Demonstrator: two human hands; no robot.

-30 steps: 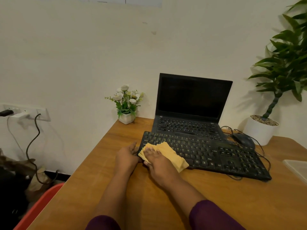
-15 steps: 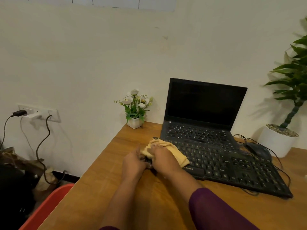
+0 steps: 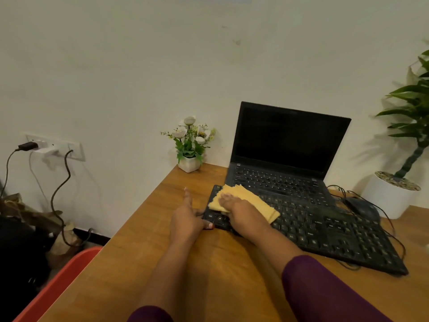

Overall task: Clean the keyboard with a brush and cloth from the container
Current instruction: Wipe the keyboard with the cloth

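Observation:
A black keyboard point(image 3: 325, 231) lies slanted on the wooden table point(image 3: 209, 287), in front of an open laptop point(image 3: 287, 140). A yellow cloth point(image 3: 251, 197) is spread over the keyboard's left end. My right hand point(image 3: 236, 211) presses flat on the cloth, fingers pointing left. At the keyboard's near-left corner my left hand point(image 3: 186, 218) holds the edge, thumb on the front rim and index finger stretched out along the table. No brush or container is in view.
A small white pot of flowers point(image 3: 189, 162) stands at the table's back left corner. A black mouse point(image 3: 362, 206) with loose cables sits right of the laptop, beside a large white plant pot point(image 3: 390, 196). A red bin point(image 3: 58, 287) is on the floor at left.
The cloth was bunched between both hands at the keyboard's left corner; now it lies flatter with my right hand on top. My left hand has drawn apart to the keyboard's edge.

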